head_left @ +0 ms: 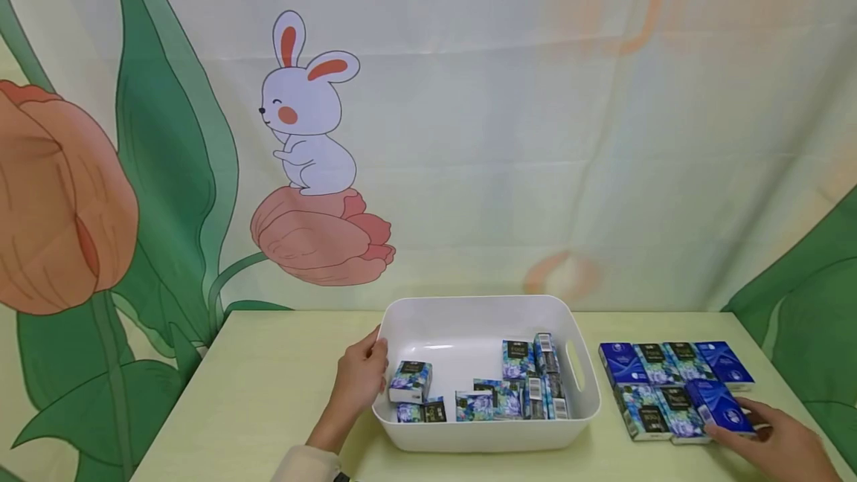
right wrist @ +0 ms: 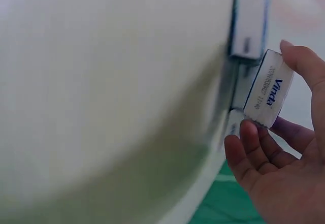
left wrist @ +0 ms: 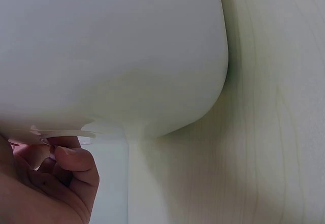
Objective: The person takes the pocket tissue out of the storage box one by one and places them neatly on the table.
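My left hand (head_left: 361, 374) grips the left side of a white plastic bin (head_left: 462, 437). In the left wrist view its curled fingers (left wrist: 76, 158) go through the handle hole. At the right of the table, my right hand (head_left: 780, 437) holds a blue tissue pack (head_left: 719, 404) between thumb and fingers. The right wrist view shows that pack (right wrist: 269, 89) tilted, its white end printed "Vinda". It sits at the near right corner of a two-row group of tissue packs, some blue (head_left: 623, 363), others floral (head_left: 646, 411).
Inside the bin, several floral tissue packs stand or lie at the right, such as one pack (head_left: 518, 358). Two more, including an upper pack (head_left: 411, 380), are at its left. The pale table (head_left: 268, 393) meets a printed curtain (head_left: 462, 169) behind.
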Motion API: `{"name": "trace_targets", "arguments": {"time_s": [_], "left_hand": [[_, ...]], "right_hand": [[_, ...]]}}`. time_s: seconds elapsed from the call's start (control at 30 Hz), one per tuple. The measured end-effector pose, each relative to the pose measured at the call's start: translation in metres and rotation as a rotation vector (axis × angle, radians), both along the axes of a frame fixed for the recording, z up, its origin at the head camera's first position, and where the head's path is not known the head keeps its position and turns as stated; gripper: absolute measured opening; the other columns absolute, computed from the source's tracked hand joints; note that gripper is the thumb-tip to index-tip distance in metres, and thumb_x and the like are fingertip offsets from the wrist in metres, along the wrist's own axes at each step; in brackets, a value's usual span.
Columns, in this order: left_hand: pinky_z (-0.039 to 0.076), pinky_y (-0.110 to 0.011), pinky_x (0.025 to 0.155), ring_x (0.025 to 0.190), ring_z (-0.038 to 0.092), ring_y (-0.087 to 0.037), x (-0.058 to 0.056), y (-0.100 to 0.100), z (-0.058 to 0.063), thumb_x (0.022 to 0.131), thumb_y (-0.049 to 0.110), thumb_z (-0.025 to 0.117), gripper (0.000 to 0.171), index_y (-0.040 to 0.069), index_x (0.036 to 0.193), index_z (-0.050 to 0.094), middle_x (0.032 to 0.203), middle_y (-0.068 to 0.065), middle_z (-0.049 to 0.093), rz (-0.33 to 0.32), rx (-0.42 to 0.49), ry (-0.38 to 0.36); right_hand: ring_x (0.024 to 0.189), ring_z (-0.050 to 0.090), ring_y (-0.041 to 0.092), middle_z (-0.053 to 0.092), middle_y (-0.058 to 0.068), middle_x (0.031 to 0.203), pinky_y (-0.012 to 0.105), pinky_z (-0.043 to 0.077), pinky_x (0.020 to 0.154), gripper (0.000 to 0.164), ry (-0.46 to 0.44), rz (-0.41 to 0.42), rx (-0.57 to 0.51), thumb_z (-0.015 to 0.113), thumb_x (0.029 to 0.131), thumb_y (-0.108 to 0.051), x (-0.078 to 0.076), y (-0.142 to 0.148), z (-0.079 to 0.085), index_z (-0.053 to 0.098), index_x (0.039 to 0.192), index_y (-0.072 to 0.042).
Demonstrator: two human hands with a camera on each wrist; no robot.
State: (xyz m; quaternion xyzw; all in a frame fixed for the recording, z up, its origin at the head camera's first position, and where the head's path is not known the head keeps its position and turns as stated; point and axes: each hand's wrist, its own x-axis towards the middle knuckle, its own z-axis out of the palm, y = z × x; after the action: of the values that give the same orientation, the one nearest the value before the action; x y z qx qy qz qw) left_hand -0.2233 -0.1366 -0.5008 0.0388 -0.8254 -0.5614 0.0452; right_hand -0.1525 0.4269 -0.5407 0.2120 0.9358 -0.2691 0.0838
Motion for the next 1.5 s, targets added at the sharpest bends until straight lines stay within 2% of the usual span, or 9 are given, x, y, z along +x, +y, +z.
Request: {"name": "trace_targets", "arguments": {"time_s": [0.1,0.23,0.43,0.63,0.73,0.83,0.97,1.27,1.5], "left_hand": [[0.045,-0.028,0.047,0.050,0.047,-0.016,0.000,0.000,0.000,0.107,0.020,0.047,0.044,0.005,0.148,0.050,0.073,-0.005,0.051,0.004,0.003,0.000],[0.045,-0.028,0.047,0.051,0.047,-0.016,0.000,-0.001,0.001,0.107,0.020,0.047,0.044,0.005,0.148,0.051,0.073,-0.005,0.051,0.008,0.000,0.008],[0.046,-0.028,0.047,0.051,0.048,-0.016,0.001,-0.001,0.003,0.107,0.020,0.047,0.044,0.004,0.148,0.050,0.073,-0.005,0.051,0.010,-0.001,0.007],[0.046,-0.028,0.048,0.051,0.047,-0.015,0.001,0.001,0.004,0.107,0.021,0.047,0.045,0.005,0.149,0.049,0.073,-0.005,0.051,0.009,0.004,-0.003],[0.046,-0.028,0.048,0.051,0.048,-0.015,0.001,0.002,0.005,0.107,0.021,0.046,0.046,0.004,0.150,0.048,0.073,-0.005,0.052,-0.002,0.002,-0.003],[0.046,-0.028,0.048,0.052,0.048,-0.015,0.001,0.001,0.005,0.107,0.021,0.046,0.045,0.004,0.149,0.049,0.074,-0.005,0.051,-0.002,-0.004,0.004],[0.045,-0.028,0.048,0.051,0.047,-0.016,0.000,-0.001,0.005,0.107,0.021,0.046,0.045,0.004,0.149,0.049,0.073,-0.005,0.052,0.008,-0.008,0.008],[0.046,-0.028,0.048,0.051,0.048,-0.015,-0.001,0.000,0.000,0.107,0.022,0.046,0.046,0.004,0.150,0.048,0.074,-0.005,0.052,0.005,-0.002,-0.008],[0.046,-0.028,0.048,0.050,0.048,-0.015,0.000,0.000,-0.001,0.107,0.021,0.046,0.046,0.004,0.149,0.049,0.073,-0.005,0.052,0.001,-0.017,0.002]], "right_hand": [[0.096,0.055,0.047,0.052,0.037,0.108,0.052,0.053,0.079,0.129,0.002,-0.062,-0.025,0.072,0.066,-0.081,0.002,0.007,-0.010,0.039,0.139,0.018],[0.096,0.054,0.048,0.052,0.039,0.106,0.055,0.051,0.081,0.128,0.028,-0.080,-0.011,0.074,0.065,-0.079,0.002,0.011,-0.017,0.039,0.138,0.020],[0.091,0.055,0.044,0.053,0.037,0.104,0.052,0.052,0.077,0.125,0.049,-0.040,-0.001,0.074,0.066,-0.076,-0.001,0.011,-0.020,0.039,0.139,0.019],[0.091,0.057,0.047,0.053,0.039,0.104,0.051,0.053,0.076,0.128,0.029,0.026,0.014,0.070,0.068,-0.080,-0.004,0.013,-0.014,0.036,0.138,0.022],[0.096,0.055,0.051,0.049,0.042,0.112,0.054,0.053,0.077,0.125,0.045,0.053,0.047,0.066,0.072,-0.081,-0.005,0.009,-0.004,0.038,0.138,0.022],[0.099,0.054,0.052,0.047,0.042,0.119,0.056,0.052,0.078,0.113,0.098,0.113,0.068,0.062,0.082,-0.076,-0.009,-0.003,0.015,0.040,0.139,0.019],[0.093,0.061,0.044,0.059,0.033,0.115,0.051,0.053,0.071,0.093,0.233,0.233,0.090,0.062,0.092,-0.064,-0.016,-0.029,0.045,0.047,0.138,0.016],[0.087,0.066,0.024,0.069,0.013,0.106,0.039,0.053,0.062,0.067,0.433,0.431,0.062,0.070,0.093,-0.050,-0.021,-0.102,0.092,0.061,0.134,0.001],[0.078,0.061,0.014,0.068,0.004,0.096,0.030,0.052,0.060,0.057,0.475,0.535,-0.012,0.075,0.091,-0.041,-0.033,-0.165,0.118,0.065,0.129,0.000]]}}
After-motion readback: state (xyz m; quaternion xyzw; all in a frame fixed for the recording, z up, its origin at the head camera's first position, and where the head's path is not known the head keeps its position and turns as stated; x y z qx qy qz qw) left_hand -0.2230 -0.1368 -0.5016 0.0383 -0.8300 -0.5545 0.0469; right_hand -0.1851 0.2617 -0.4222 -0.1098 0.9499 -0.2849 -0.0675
